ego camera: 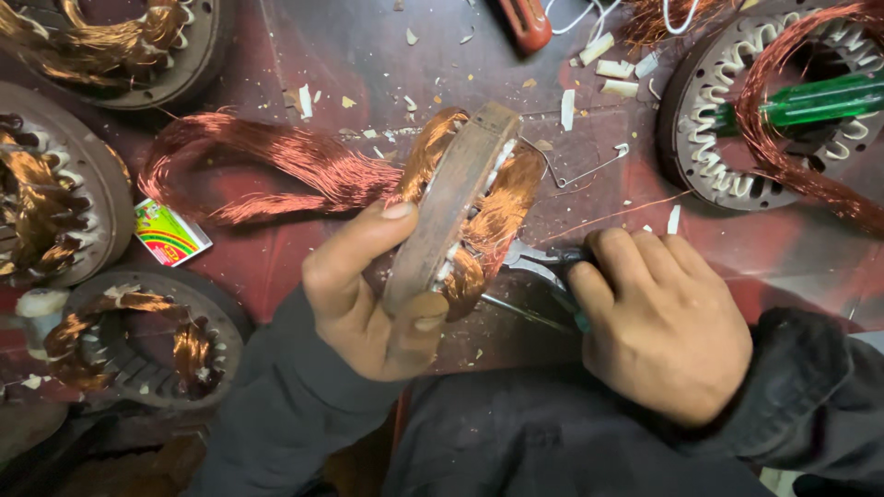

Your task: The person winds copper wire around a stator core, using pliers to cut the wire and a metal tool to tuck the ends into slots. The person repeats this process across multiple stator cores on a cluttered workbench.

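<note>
Two hands [368, 294], five stators [451, 207], one pliers [543, 262]

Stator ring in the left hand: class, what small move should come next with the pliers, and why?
Probably close the pliers on the copper winding and pull. The left hand holds the stator ring on edge, and the right hand has the tool tips at the coil.

The tool [543, 267] in the right hand [658, 322] is mostly covered by the fingers; its tip goes behind the stator [451, 212]. The stators at left [46, 193] and top right [773, 101] are cut by the edges. The red handle [527, 23] is cut by the top edge.
</note>
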